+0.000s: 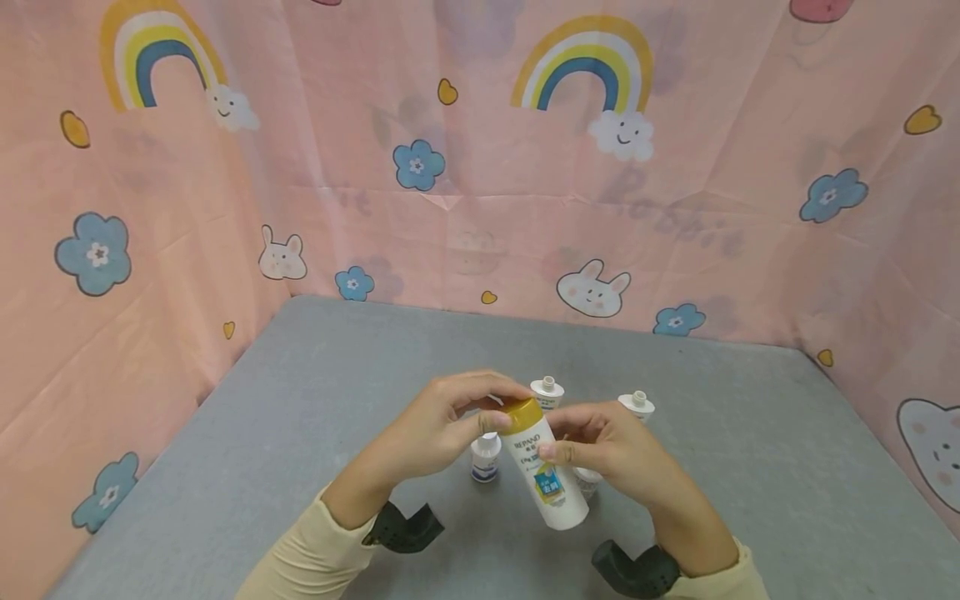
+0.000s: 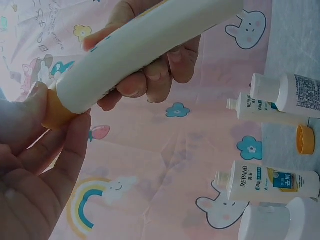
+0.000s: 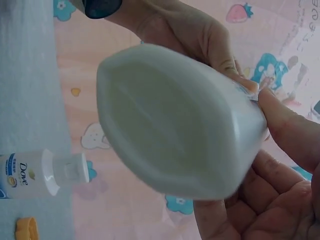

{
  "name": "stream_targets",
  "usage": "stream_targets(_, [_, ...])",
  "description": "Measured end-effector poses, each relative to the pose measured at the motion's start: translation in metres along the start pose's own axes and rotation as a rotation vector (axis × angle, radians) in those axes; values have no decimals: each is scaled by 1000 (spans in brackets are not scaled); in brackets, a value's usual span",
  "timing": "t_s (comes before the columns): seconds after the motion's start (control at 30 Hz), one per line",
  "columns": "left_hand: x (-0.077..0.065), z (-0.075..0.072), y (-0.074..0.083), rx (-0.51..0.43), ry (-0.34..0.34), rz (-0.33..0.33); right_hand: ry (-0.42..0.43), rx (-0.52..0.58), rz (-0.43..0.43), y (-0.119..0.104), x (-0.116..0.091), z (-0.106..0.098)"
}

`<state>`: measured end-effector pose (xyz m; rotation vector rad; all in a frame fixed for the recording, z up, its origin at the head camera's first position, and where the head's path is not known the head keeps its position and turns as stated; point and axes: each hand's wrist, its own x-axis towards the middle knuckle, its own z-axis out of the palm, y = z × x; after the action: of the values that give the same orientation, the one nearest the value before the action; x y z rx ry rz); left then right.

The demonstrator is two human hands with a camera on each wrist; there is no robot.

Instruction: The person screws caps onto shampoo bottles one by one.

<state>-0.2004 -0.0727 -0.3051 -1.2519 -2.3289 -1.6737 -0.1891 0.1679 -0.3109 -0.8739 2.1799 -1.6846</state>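
Fingers busy: the left hand (image 1: 457,425) pinches the yellow cap (image 1: 521,416), the right hand (image 1: 615,446) grips the tilted white bottle (image 1: 542,471) above the table (image 1: 360,358)! An uncapped bottle (image 1: 547,389) stands at its twelve o'clock.

The held bottle (image 1: 542,463) looks smooth plastic (faintly glossy), the backdrop (image 1: 510,217) creased cloth, the tabletop (image 1: 375,358) matt.

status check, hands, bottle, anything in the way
Left hand grips yellow cap, right hand holds white bottle. White bottle tilted, cap on. Two uncapped bottles stand beyond; nothing seen blocking either hand.
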Motion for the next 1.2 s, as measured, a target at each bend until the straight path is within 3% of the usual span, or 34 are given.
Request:
stream_targets(0.13, [1, -1, 0, -81, 1, -77, 28, 1, 29, -1, 2, 2])
stream_targets(0.3, [4, -2, -2, -191, 36, -264, 167, -31, 111, -2, 6, 10])
stream_targets(0.5, [8, 0, -6, -148, 123, -414, 358, -74, 245, -3, 16, 17])
stream_targets(0.63, [11, -2, -13, -105, 217, -467, 408, -99, 266, -3, 30, 20])
stream_targets(0.8, [13, -15, -22, -153, 302, -506, 423, -79, 247, -1, 58, 22])
stream_targets(0.97, [11, -29, -34, -212, 359, -511, 428, -21, 254, -1, 86, 28])
stream_targets(1.2, [5, -49, -55, -134, 407, -524, 389, 76, 264, 5, 118, 40])
